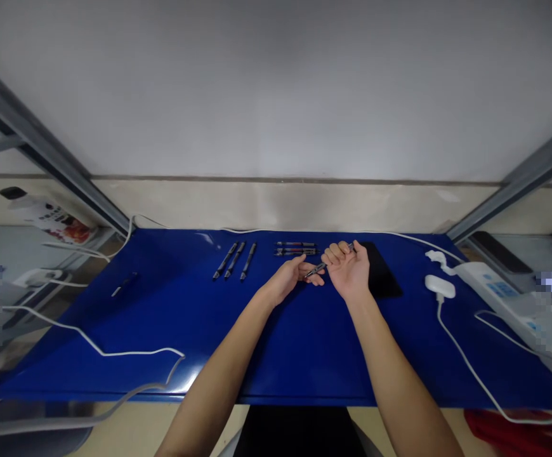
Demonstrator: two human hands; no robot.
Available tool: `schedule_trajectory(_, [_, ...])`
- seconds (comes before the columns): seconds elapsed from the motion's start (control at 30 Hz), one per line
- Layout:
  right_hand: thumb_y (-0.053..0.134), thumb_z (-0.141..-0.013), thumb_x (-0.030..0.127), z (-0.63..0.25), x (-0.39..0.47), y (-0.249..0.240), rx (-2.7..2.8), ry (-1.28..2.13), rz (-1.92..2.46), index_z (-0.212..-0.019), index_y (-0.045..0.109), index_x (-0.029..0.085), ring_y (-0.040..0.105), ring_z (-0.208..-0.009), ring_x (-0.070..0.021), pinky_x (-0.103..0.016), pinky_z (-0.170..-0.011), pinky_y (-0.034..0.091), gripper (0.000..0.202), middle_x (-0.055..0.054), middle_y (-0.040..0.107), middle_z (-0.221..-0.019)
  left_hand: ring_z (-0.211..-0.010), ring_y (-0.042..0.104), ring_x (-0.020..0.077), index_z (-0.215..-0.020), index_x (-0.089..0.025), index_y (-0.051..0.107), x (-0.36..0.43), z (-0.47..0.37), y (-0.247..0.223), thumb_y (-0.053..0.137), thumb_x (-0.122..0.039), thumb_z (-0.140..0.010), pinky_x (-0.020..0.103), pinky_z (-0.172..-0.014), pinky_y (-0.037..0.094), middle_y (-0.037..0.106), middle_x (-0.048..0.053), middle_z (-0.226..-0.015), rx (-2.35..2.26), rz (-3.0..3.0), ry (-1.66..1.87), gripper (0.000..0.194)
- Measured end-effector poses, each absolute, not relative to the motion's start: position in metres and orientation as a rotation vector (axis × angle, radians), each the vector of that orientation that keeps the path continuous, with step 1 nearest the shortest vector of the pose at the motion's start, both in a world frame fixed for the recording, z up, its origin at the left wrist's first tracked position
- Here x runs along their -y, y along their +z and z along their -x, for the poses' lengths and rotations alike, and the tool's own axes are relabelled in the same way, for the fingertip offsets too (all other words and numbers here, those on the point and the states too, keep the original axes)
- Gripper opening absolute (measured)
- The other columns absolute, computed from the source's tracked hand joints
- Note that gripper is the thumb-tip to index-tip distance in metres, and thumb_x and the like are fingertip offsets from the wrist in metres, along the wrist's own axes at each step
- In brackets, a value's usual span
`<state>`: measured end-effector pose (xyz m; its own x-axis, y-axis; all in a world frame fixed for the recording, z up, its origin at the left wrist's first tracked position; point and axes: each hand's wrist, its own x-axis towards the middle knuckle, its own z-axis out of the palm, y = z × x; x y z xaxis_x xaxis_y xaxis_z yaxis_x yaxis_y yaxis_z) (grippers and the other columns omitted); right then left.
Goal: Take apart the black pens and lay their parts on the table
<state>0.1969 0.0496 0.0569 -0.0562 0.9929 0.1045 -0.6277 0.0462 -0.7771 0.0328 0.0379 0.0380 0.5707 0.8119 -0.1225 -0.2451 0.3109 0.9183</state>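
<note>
With your right hand [349, 270], you are gripping a pen [316, 270] just left of the black pad [381, 273]; the fingers are curling around its upper part, and the hand is covering the pad's left edge. The pen is slanting, its lower end pointing left, away from the pad. Your left hand [294, 278] is reaching in farther left of the pad, its fingers loosely open and partly extended at the pen's lower end; you cannot tell from this view how firmly they are pressing on it.

Left of the pad, beyond your left hand, a group of pens [296, 252] is lying crosswise on the blue table [185, 317]. Well left of the pad, three slanted pens [235, 261] are resting side by side, the rightmost sitting slightly apart. A small dark object [124, 284] is lying still farther left. Right of the pad, a white adapter [440, 286] is resting with its cable trailing toward you, and a white power strip [492, 289] is stretching beyond it.
</note>
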Motion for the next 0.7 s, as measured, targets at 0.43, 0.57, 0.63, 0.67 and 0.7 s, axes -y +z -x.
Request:
schedule_trajectory(0.43, [0.039, -0.093, 0.039, -0.1966, -0.0488, 0.0592, 0.526, 1.641, 0.37, -0.063, 0.03, 0.021, 0.027, -0.049, -0.0125, -0.027, -0.05, 0.035, 0.036, 0.005, 0.021, -0.058, -0.078, 0.062, 0.0214, -0.098, -0.005, 0.073, -0.0401, -0.0327, 0.0339, 0.029, -0.049, -0.097, 0.034, -0.082, 0.038, 0.073, 0.015, -0.083, -0.636, -0.985, 0.754, 0.062])
schedule_trajectory(0.57, [0.036, -0.095, 0.039, -0.1966, -0.0493, 0.0586, 0.492, 1.653, 0.332, -0.064, 0.029, 0.022, 0.028, -0.049, -0.0123, -0.027, -0.05, 0.035, 0.036, 0.004, 0.024, -0.058, -0.077, 0.062, 0.0211, -0.098, -0.005, 0.073, -0.0403, -0.0331, 0.0334, 0.029, -0.047, -0.097, 0.034, -0.081, 0.037, 0.072, 0.015, -0.081, -0.64, -0.981, 0.758, 0.061])
schedule_trajectory(0.63, [0.035, -0.094, 0.035, -0.1963, -0.0497, 0.0585, 0.494, 1.658, 0.327, -0.064, 0.029, 0.021, 0.027, -0.049, -0.012, -0.027, -0.049, 0.034, 0.034, 0.005, 0.023, -0.057, -0.077, 0.062, 0.0213, -0.095, -0.005, 0.073, -0.0406, -0.0331, 0.0327, 0.03, -0.047, -0.097, 0.034, -0.081, 0.036, 0.072, 0.015, -0.082, -0.638, -0.975, 0.756, 0.061])
schedule_trajectory(0.67, [0.035, -0.094, 0.035, -0.1961, -0.0498, 0.0585, 0.495, 1.656, 0.326, -0.064, 0.029, 0.021, 0.027, -0.049, -0.0119, -0.027, -0.049, 0.034, 0.034, 0.005, 0.022, -0.057, -0.077, 0.062, 0.0215, -0.094, -0.005, 0.073, -0.0407, -0.0331, 0.0323, 0.03, -0.048, -0.097, 0.034, -0.081, 0.036, 0.072, 0.016, -0.082, -0.637, -0.973, 0.756, 0.061])
schedule_trajectory(0.7, [0.035, -0.094, 0.035, -0.1959, -0.0498, 0.0586, 0.494, 1.652, 0.326, -0.064, 0.029, 0.021, 0.026, -0.049, -0.0118, -0.026, -0.049, 0.034, 0.034, 0.005, 0.022, -0.057, -0.077, 0.062, 0.0217, -0.093, -0.005, 0.073, -0.0408, -0.033, 0.0321, 0.031, -0.048, -0.096, 0.034, -0.081, 0.036, 0.072, 0.016, -0.083, -0.636, -0.971, 0.758, 0.06])
